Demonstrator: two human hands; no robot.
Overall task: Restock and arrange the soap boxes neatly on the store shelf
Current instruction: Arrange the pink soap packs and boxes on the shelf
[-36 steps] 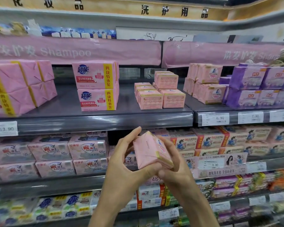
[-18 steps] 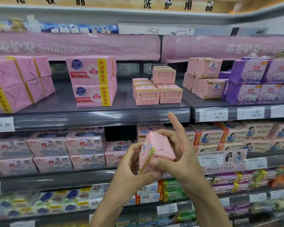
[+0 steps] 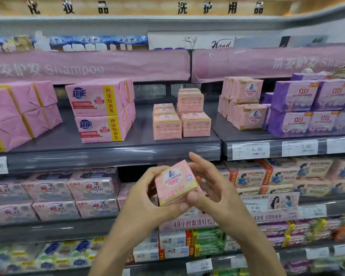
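Below the grey shelf edge (image 3: 116, 154), the left hand (image 3: 147, 196) and right hand (image 3: 213, 188) grasp a pink soap box (image 3: 175, 182) in their fingers; it should go on the shelf label-forward and square.

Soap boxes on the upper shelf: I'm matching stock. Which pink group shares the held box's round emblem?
The pink stack just left of the purple packs: it alone there shows the round blue-figure emblem of the held box.

The pink banner (image 3: 88, 66) reads "Shampoo". The 6.90 price tag (image 3: 251, 150) sits left of the 7.80 price tag (image 3: 300, 148).
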